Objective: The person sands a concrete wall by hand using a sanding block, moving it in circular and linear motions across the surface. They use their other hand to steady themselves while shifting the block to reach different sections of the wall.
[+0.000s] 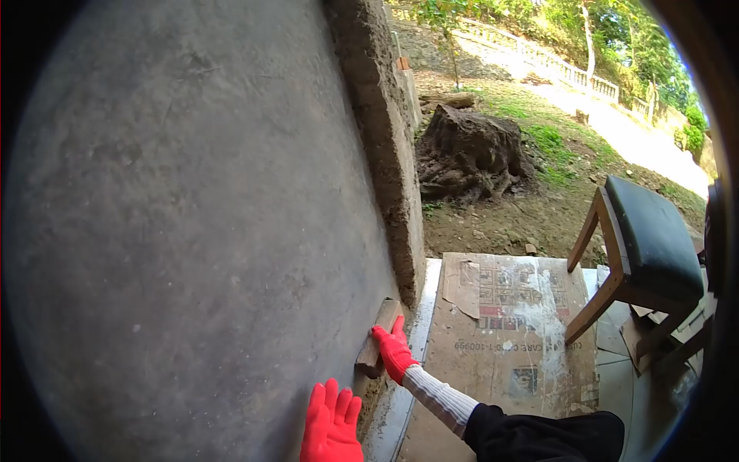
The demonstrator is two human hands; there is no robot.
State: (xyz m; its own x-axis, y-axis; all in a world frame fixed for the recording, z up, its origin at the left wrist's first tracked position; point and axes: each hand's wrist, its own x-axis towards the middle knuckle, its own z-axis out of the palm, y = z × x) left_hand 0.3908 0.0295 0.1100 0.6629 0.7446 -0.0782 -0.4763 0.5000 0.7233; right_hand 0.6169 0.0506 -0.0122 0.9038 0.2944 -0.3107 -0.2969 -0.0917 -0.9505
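Note:
My right hand (pixel 398 353), in a red glove with a ribbed white cuff, is closed around a rectangular wooden block (pixel 371 355). The block lies against the lower part of a grey plastered wall (pixel 208 200), close to its rough right-hand edge. Lower down, my left hand (pixel 331 431) wears a matching red glove. Its fingers are stretched out and hold nothing, and the palm overlaps the wall in this view.
Flattened cardboard (pixel 500 369) with white smears covers the floor beside the wall. A wooden stool (pixel 654 239) with a dark padded seat stands at right. Beyond the rough wall edge (pixel 389 146), a large tree stump (pixel 473 154) sits on sloping ground.

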